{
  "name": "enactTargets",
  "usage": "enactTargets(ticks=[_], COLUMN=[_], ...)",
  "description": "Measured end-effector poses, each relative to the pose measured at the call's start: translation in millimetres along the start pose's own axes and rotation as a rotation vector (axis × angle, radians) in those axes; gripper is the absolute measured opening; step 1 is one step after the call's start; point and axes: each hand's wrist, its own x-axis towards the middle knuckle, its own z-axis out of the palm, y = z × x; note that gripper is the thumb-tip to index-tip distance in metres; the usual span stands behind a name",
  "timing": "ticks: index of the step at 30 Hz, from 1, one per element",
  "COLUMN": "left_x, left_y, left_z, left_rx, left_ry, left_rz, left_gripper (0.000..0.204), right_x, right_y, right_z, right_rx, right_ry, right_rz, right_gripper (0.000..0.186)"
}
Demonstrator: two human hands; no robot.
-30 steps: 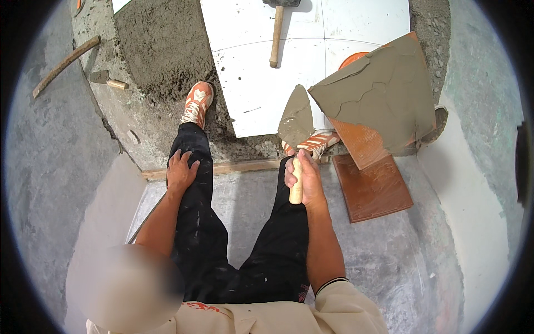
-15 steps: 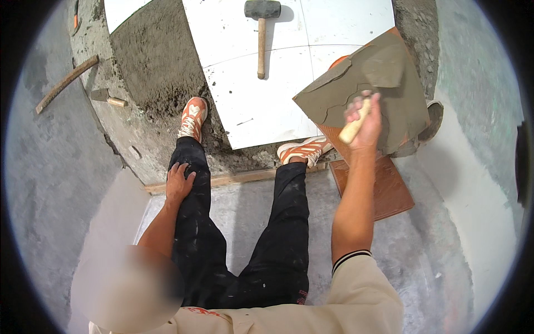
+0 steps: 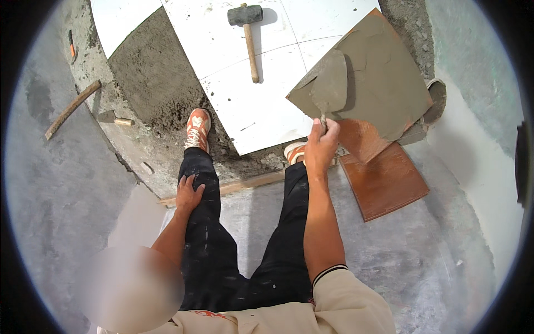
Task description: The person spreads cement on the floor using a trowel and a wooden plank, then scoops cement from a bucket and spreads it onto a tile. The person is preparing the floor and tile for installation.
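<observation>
My right hand point(image 3: 322, 146) is closed round the handle of a trowel point(image 3: 332, 80). The trowel's grey blade lies over the left part of a layer of wet grey mortar point(image 3: 386, 72). That mortar coats most of a large square orange-brown tile point(image 3: 360, 135), whose near corner shows bare. A second brown tile point(image 3: 389, 183) lies partly under that corner. On the knee of my dark trousers rests my left hand point(image 3: 190, 195), fingers apart and holding nothing.
White tiles point(image 3: 245, 100) cover the floor ahead, with a rubber mallet point(image 3: 248, 42) on them. Left of them is rough mortar point(image 3: 150, 67). A second trowel point(image 3: 115, 118) and a curved wooden stick point(image 3: 72, 109) lie further left. A wooden strip point(image 3: 250, 182) crosses near my feet.
My right hand has moved left and nearer to me, drawing the trowel blade from the far right of the mortar to its left side. My left hand stays on my knee.
</observation>
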Motion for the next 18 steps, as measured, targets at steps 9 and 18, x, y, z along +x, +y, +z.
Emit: enactTargets(ticks=[9,18], left_x=[-20,-51], left_y=[9,113], left_z=[-40,-87], left_rx=[0.002,-0.483], left_ry=[-0.05,0.016], left_rz=[0.164,0.347], left_gripper=[0.07,0.045], right_x=[-8,-72], right_y=[26,91], right_z=[-17,59], right_rx=[0.001,0.386], right_ry=[0.249,0.243], right_rz=[0.209,0.341], right_gripper=[0.036,0.039])
